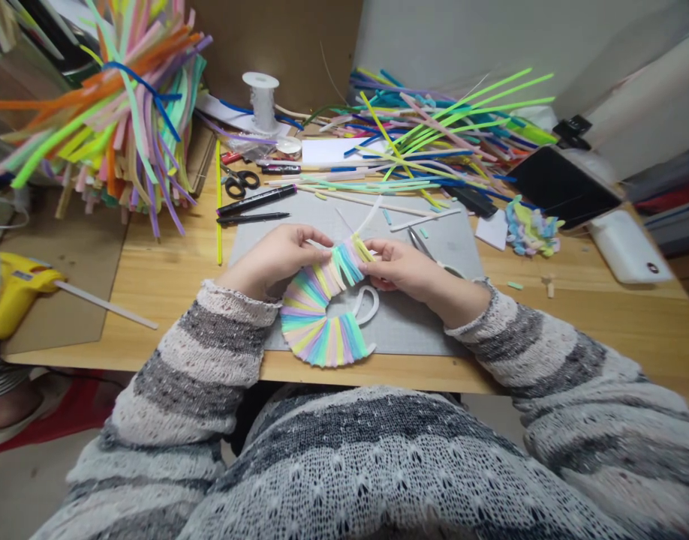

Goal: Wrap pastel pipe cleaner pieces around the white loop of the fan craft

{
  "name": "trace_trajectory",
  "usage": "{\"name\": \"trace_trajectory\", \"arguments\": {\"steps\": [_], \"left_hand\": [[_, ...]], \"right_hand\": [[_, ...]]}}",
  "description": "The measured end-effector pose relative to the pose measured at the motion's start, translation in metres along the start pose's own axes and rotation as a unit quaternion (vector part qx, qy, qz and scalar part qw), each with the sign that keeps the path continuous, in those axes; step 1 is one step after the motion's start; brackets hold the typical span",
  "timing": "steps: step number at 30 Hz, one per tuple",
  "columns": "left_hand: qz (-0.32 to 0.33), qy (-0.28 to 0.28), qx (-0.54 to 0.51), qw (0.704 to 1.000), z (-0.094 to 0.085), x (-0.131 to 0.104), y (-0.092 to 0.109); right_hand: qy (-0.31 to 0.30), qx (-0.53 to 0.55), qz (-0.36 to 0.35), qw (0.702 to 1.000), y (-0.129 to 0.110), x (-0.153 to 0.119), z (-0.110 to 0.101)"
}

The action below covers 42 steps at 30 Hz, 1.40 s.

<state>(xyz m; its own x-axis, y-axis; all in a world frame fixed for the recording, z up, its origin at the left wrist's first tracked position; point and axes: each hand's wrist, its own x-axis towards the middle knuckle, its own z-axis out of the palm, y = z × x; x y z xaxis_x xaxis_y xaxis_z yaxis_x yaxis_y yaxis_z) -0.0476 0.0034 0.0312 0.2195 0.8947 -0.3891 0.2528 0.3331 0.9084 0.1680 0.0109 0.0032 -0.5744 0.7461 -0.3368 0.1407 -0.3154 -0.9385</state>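
Pastel pipe cleaners in pink, yellow, mint and blue wrap a C-shaped craft ring (311, 319), which has a gap at its right side. My left hand (291, 255) pinches the ring's upper part, thumb and fingertips on the wrapped strips. At the ring's upper end, my right hand (398, 264) has its fingers closed on the edge of the wrapping. A white pipe cleaner (368, 306) loops out beside the ring's opening. Below the ring lies a grey cutting mat (423, 330). Scissors (420, 244) rest partly under my right wrist.
A tied bundle of pipe cleaners (124, 112) stands back left, with loose pipe cleaners (434, 142) heaped at the back. Black scissors (240, 181) and markers (257, 201) lie left of the mat. A yellow glue gun (23, 292) is far left; a phone (564, 187) leans at right.
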Motion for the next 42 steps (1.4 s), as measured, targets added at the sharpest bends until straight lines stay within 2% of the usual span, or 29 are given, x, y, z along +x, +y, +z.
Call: {"name": "trace_trajectory", "arguments": {"steps": [4, 9, 11, 15, 21, 26, 31, 33, 35, 38, 40, 42], "left_hand": [[-0.004, 0.031, -0.018, 0.999, 0.001, 0.001, 0.002], [-0.014, 0.039, -0.013, 0.999, 0.001, 0.003, 0.000], [0.008, 0.042, 0.006, 0.999, 0.003, 0.004, -0.003], [0.095, 0.039, 0.031, 0.994, 0.012, 0.009, -0.012], [0.137, -0.017, -0.039, 0.990, 0.024, 0.009, -0.016], [0.146, 0.013, -0.027, 0.989, 0.026, 0.003, -0.012], [0.161, 0.035, -0.012, 0.986, 0.027, 0.004, -0.014], [0.153, 0.051, -0.029, 0.987, 0.028, 0.003, -0.014], [0.139, 0.058, -0.059, 0.987, 0.028, 0.002, -0.011], [0.123, 0.058, -0.101, 0.986, 0.029, -0.002, -0.005], [0.113, 0.062, -0.123, 0.984, 0.029, -0.004, -0.003], [0.105, 0.080, -0.133, 0.982, 0.029, -0.004, -0.002]], "right_hand": [[-0.001, 0.001, 0.001, 1.000, 0.000, 0.000, 0.001], [0.002, -0.009, 0.002, 1.000, -0.001, 0.000, 0.000], [0.001, -0.016, 0.002, 1.000, -0.001, 0.000, 0.001], [0.003, -0.034, -0.012, 0.999, -0.001, -0.001, 0.004], [-0.005, -0.053, -0.038, 0.998, -0.003, -0.006, 0.010], [0.056, -0.067, -0.067, 0.994, -0.004, -0.008, 0.009], [0.039, -0.074, -0.051, 0.995, -0.002, -0.007, 0.012], [0.039, -0.102, -0.067, 0.992, -0.003, -0.007, 0.010], [0.079, -0.166, -0.111, 0.977, -0.007, -0.008, 0.003], [0.179, -0.296, -0.168, 0.923, -0.018, -0.016, -0.014], [0.224, -0.366, -0.171, 0.887, -0.027, -0.023, -0.026], [0.244, -0.396, -0.154, 0.872, -0.033, -0.029, -0.033]]}}
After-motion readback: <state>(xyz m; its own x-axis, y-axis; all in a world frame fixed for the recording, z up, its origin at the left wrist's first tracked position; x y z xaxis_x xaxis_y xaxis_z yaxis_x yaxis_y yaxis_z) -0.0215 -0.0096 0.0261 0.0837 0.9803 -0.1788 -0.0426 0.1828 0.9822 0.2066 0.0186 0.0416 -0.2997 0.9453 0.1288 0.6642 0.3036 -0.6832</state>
